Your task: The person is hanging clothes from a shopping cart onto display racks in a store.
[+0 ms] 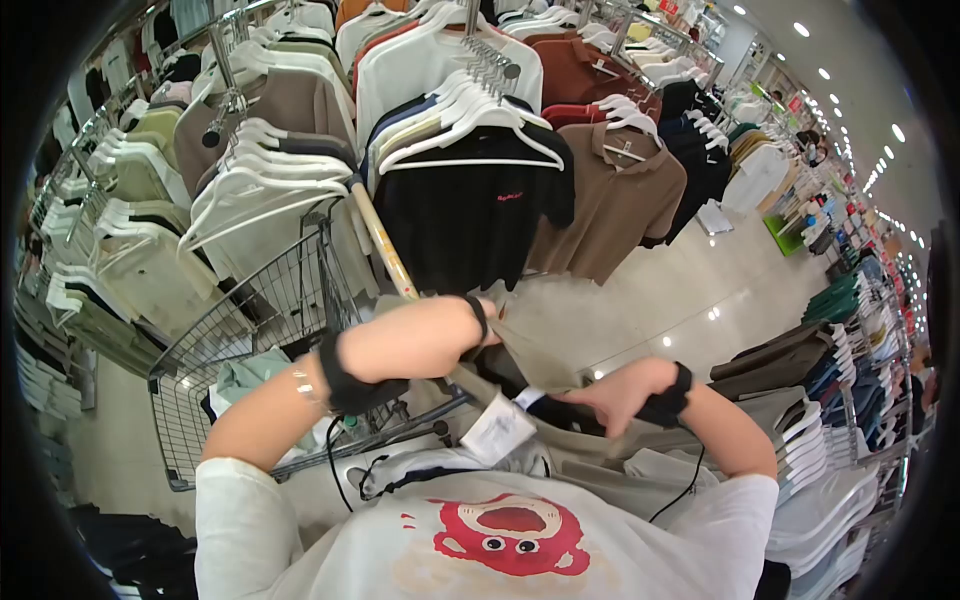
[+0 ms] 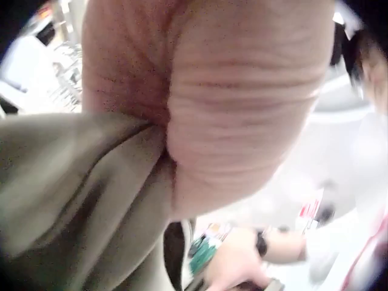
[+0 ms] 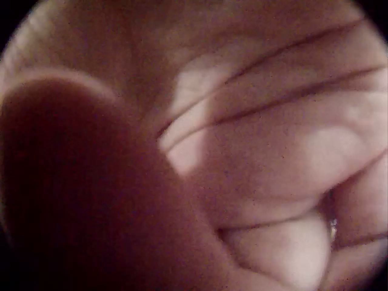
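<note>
Both hands hold a khaki garment (image 1: 525, 345) in front of the body. Its edge is stretched between them, and dark fabric shows inside the opening. My left hand (image 1: 420, 340) grips it at the upper left; the left wrist view shows bunched khaki cloth (image 2: 79, 200) in the grasp, with the fingertips hidden. On the garment's right edge, my right hand (image 1: 630, 395) pinches the cloth, one finger reaching left along it. The right wrist view is filled by the palm (image 3: 260, 163) and curled fingers. A white paper tag (image 1: 497, 428) dangles between the hands.
A wire shopping cart (image 1: 220, 340) with clothes inside stands at the left, and a yellowish bar (image 1: 382, 235) rises beside it. Ahead, racks carry a black T-shirt (image 1: 470, 210) and a brown polo shirt (image 1: 610, 200). More hanging trousers (image 1: 770, 365) line the right side.
</note>
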The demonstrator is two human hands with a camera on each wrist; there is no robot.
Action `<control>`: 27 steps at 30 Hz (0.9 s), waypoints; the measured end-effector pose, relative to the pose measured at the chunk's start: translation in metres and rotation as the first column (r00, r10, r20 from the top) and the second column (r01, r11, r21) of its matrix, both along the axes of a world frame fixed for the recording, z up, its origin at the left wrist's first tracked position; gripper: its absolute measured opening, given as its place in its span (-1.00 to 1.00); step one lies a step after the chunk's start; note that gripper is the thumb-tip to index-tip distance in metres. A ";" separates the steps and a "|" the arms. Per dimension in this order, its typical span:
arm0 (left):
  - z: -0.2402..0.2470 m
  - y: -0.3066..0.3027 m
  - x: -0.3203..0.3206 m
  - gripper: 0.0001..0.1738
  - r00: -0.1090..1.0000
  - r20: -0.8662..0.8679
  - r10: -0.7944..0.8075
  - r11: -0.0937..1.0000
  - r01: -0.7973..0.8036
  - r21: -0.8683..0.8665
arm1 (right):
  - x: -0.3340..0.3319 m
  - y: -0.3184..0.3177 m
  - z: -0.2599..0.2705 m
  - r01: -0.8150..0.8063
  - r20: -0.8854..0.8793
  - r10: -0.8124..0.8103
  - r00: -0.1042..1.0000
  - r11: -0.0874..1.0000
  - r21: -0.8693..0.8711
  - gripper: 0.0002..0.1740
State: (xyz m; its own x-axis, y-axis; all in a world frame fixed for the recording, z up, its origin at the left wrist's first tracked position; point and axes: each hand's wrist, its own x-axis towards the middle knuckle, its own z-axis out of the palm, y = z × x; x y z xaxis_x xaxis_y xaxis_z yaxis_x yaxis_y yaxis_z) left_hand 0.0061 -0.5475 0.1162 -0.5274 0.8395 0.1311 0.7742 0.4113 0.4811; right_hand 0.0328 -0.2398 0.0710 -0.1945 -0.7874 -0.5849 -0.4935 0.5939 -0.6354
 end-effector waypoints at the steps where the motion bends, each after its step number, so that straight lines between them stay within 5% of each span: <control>1: 0.028 -0.010 -0.003 -0.68 0.999 0.041 -0.033 0.981 0.025 0.194 | -0.006 -0.005 0.027 0.049 0.161 -0.071 0.984 0.990 0.134 0.13; 2: 0.034 -0.019 -0.020 -0.68 0.995 0.020 0.094 0.950 -0.096 0.299 | -0.012 -0.010 0.055 0.084 0.282 -0.167 0.945 0.956 0.282 0.13; 3: 0.035 -0.028 -0.034 -0.68 0.975 0.018 0.220 0.894 -0.209 0.397 | -0.023 0.002 0.060 0.289 0.044 -0.304 0.952 0.934 0.210 0.12; 5: -0.040 -0.025 -0.077 -0.67 0.934 -0.043 0.354 0.913 -0.355 -0.202 | -0.052 0.038 0.005 0.204 -0.492 -0.306 0.815 0.946 -0.251 0.12; 6: -0.071 -0.015 -0.076 -0.75 0.966 -0.077 0.245 0.846 -0.252 -0.469 | -0.053 0.022 0.003 0.323 -0.469 -0.211 0.858 0.930 0.173 0.14; 7: -0.084 -0.004 -0.075 -0.65 0.982 0.030 0.186 0.750 -0.123 -0.650 | -0.057 0.004 0.007 0.366 -0.417 -0.129 0.900 0.743 0.560 0.17; 9: -0.068 -0.008 -0.072 -0.47 0.961 -0.044 0.273 0.910 -0.273 -0.312 | -0.039 -0.005 0.043 0.372 -0.424 -0.257 0.868 0.903 0.213 0.12; 10: -0.030 -0.013 -0.068 -0.36 0.941 -0.001 0.338 0.884 -0.318 -0.343 | -0.058 0.039 0.017 0.309 -0.485 -0.288 0.826 0.950 -0.038 0.19; 11: -0.026 -0.032 -0.071 -0.36 0.968 -0.052 0.247 0.964 -0.240 0.115 | -0.051 0.043 0.054 0.507 -0.423 -0.549 0.721 0.834 -0.219 0.11; 13: -0.047 -0.016 -0.069 -0.33 0.989 -0.121 0.088 0.994 -0.080 0.069 | -0.068 0.056 0.046 0.563 -0.558 -0.552 0.620 0.808 -0.175 0.04; 14: -0.069 -0.002 -0.070 -0.29 0.991 0.040 0.128 0.956 -0.112 -0.272 | -0.071 0.042 0.040 0.608 -0.638 -0.347 0.688 0.756 0.245 0.01; 15: -0.079 0.003 -0.076 -0.22 0.989 0.090 0.121 0.912 -0.075 -0.403 | -0.086 0.048 0.014 0.477 -0.527 -0.251 0.812 0.806 0.350 0.09; 17: -0.047 -0.006 -0.085 -0.23 0.967 -0.088 0.238 0.970 -0.233 0.062 | -0.080 0.070 0.009 0.321 -0.669 -0.367 0.647 0.926 -0.198 0.16; 18: -0.004 -0.014 -0.074 -0.28 0.947 0.090 0.308 0.944 -0.316 0.090 | -0.061 0.046 0.073 0.665 -0.470 -0.608 0.640 0.744 -0.056 0.21; 19: -0.007 -0.023 -0.078 -0.35 0.957 0.029 0.288 0.924 -0.286 0.253 | -0.074 0.077 0.047 0.441 -0.624 -0.632 0.460 0.772 -0.457 0.10; 21: -0.034 -0.009 -0.081 -0.45 0.913 -0.175 0.368 0.872 -0.273 0.405 | -0.060 0.031 0.059 0.719 -0.837 -0.538 0.097 0.619 -0.315 -0.05; 22: -0.048 0.001 -0.076 -0.57 0.930 -0.159 0.332 0.943 -0.321 0.086 | -0.061 0.016 0.042 0.789 -0.877 -0.409 0.252 0.611 -0.059 -0.10; 23: -0.060 0.007 -0.068 -0.67 0.946 -0.125 0.299 0.916 -0.321 -0.242 | -0.079 0.042 -0.015 0.684 -0.797 -0.439 0.415 0.728 -0.044 -0.19; 25: -0.033 0.002 -0.064 -0.66 0.860 -0.032 0.510 0.860 -0.510 -0.010 | -0.079 0.051 0.001 0.799 -0.691 -0.619 0.374 0.593 -0.100 -0.26; 26: -0.043 -0.005 -0.086 -0.64 0.852 -0.301 0.429 0.864 -0.289 0.413 | -0.071 0.045 0.034 0.898 -0.498 -0.859 0.122 0.309 -0.313 -0.32; 27: -0.012 0.001 -0.069 -0.62 0.808 -0.272 0.522 0.793 -0.344 0.503 | -0.080 0.063 0.034 0.683 -0.649 -0.753 -0.105 0.420 -0.598 -0.42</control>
